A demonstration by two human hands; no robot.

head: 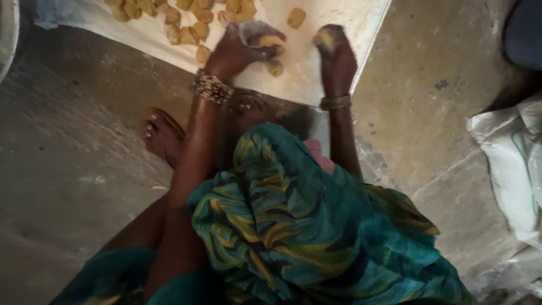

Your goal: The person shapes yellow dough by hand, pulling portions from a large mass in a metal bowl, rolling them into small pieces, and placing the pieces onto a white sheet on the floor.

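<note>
— Where do the dough lumps lie from her hands?
— Left hand [240,49], top centre of the frame, has its fingers curled around one dough piece [270,41] on the floured board [361,28]; a loose lump [275,68] sits just below them.
— And the right hand [336,56]?
— Just to the right, closed on a small dough ball [324,38]. The pile [169,20] lies upper left, nearer the left hand.

So the base here is a rough grey concrete floor [73,186], stained in spots. A pale floured sheet [307,79] lies flat on it, right under the hands. Yellowish dough lumps [186,25] sit on the sheet, most bunched just left of the left hand's grip, one lump [296,17] between and beyond both grips. A white sack [511,164] rests on the floor well off to the right.
</note>
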